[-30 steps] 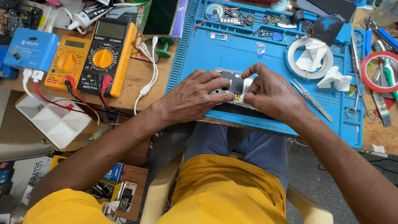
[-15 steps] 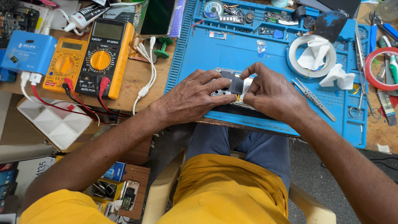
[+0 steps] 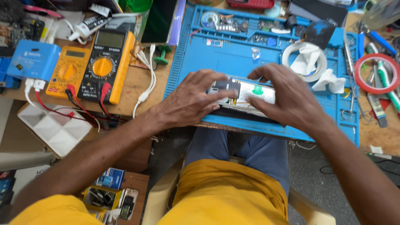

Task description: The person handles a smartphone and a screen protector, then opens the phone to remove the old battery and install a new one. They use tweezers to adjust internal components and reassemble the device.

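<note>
Your left hand (image 3: 189,102) lies flat, fingers pressing the left end of an opened phone (image 3: 246,93) at the frame's centre, on a blue work mat (image 3: 200,62). Your right hand (image 3: 291,98) arches over its right end, fingers spread, fingertips touching it. Two multimeters (image 3: 89,62) sit at upper left.

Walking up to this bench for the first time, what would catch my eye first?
Most likely the two hands at the centre: the left hand and right hand both rest on an opened phone lying on a bright blue repair mat. To the left, on the wooden bench, sit a black-and-orange multimeter and a smaller yellow multimeter with red leads. A red tape ring lies at far right.
</note>
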